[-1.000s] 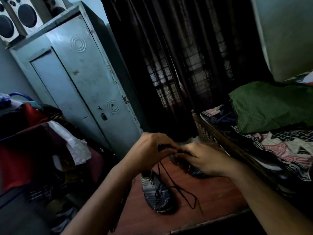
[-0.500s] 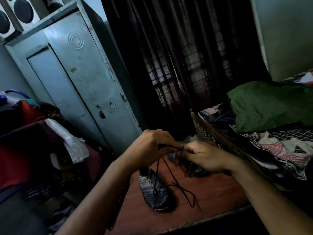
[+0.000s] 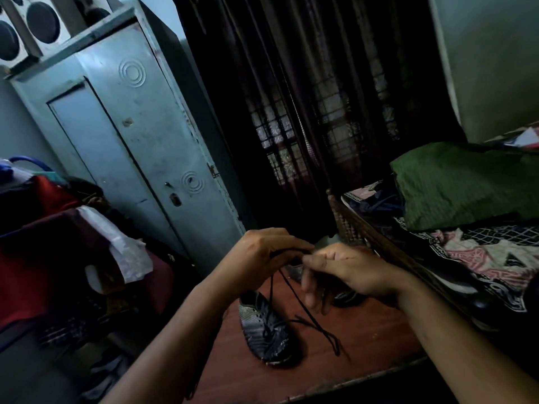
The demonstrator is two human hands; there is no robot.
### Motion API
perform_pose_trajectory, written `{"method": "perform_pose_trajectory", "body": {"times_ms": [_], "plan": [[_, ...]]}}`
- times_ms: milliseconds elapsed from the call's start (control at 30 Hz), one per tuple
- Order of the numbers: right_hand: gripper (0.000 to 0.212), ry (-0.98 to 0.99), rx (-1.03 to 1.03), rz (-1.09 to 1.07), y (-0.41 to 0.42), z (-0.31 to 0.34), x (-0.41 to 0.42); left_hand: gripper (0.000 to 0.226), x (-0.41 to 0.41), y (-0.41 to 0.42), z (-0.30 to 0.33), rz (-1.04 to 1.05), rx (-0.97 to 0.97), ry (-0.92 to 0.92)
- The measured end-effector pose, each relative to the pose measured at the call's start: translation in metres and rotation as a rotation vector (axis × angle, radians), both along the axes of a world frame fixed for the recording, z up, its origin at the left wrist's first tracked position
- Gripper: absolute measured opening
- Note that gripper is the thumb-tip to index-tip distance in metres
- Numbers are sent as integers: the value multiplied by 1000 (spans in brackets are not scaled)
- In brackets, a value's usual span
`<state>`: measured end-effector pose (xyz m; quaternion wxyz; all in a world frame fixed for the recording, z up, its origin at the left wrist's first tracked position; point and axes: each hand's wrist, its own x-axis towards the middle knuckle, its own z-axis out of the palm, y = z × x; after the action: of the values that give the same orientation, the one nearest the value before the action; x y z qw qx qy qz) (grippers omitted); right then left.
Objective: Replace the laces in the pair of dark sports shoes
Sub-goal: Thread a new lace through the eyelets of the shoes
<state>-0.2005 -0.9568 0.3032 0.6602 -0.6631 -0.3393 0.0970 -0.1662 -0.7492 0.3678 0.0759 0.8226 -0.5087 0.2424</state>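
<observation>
A dark sports shoe (image 3: 267,330) with a pale patterned toe lies on the reddish-brown table (image 3: 364,354). A black lace (image 3: 309,316) runs up from its eyelets to my hands and loops loosely on the table to the shoe's right. My left hand (image 3: 262,255) grips the lace's upper end with curled fingers. My right hand (image 3: 347,272) meets it fingertip to fingertip and pinches the same lace. The second shoe (image 3: 347,295) lies mostly hidden under my right hand.
A pale blue metal cupboard (image 3: 140,147) stands behind on the left, with speakers (image 3: 32,27) on top. Piled clothes (image 3: 58,252) fill the left side. A bed (image 3: 466,228) with a green cloth and patterned sheet lines the right. Dark curtains (image 3: 306,112) hang behind.
Both hands have risen slightly above the shoe, still joined on the lace. The view has shifted a little; the shoe and the lace loop on the table lie as before.
</observation>
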Motion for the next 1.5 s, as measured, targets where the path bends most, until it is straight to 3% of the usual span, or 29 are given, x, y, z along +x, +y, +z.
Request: {"method": "perform_pose_trajectory", "body": {"times_ms": [100, 167, 300, 400, 533, 600, 733, 767, 900, 967, 1067, 1133, 1333, 1500], "plan": [[44, -10, 174, 31, 3, 3, -5, 22, 10, 10, -25, 131, -26, -12], [45, 8, 366, 100, 11, 5, -9, 32, 11, 12, -44, 242, -56, 102], [44, 83, 719, 112, 37, 0, -9, 15, 10, 8, -78, 241, -32, 176], [45, 60, 808, -35, 46, -9, 4, 25, 10, 16, -83, 207, -26, 169], [44, 52, 811, -252, 56, -26, 17, 43, -3, 31, -88, 174, -11, 297], [44, 57, 800, -312, 64, -34, 20, 37, -8, 39, -93, 162, -35, 378], [42, 60, 712, -331, 77, -51, 24, 33, -16, 44, -106, 208, -103, 494], [40, -14, 631, -369, 78, -55, 27, 33, -16, 47, -108, 206, -114, 492], [39, -857, -124, -675, 79, -86, 42, 35, -5, 61, -109, 207, -117, 425], [38, -1019, -365, -724, 76, -98, 42, 27, -1, 66, -106, 223, -80, 320], [36, -844, -719, -622, 73, -109, 40, 33, 8, 78, -110, 327, 81, 126], [34, -649, -747, -496, 72, -115, 42, 37, 12, 81, -111, 349, 162, 74], [48, -40, -272, -159, 66, -99, 43, 31, 30, 78, -98, 279, 264, -197], [46, 207, -53, 108, 55, -88, 36, 22, 38, 67, -106, 274, 289, -248]]}}
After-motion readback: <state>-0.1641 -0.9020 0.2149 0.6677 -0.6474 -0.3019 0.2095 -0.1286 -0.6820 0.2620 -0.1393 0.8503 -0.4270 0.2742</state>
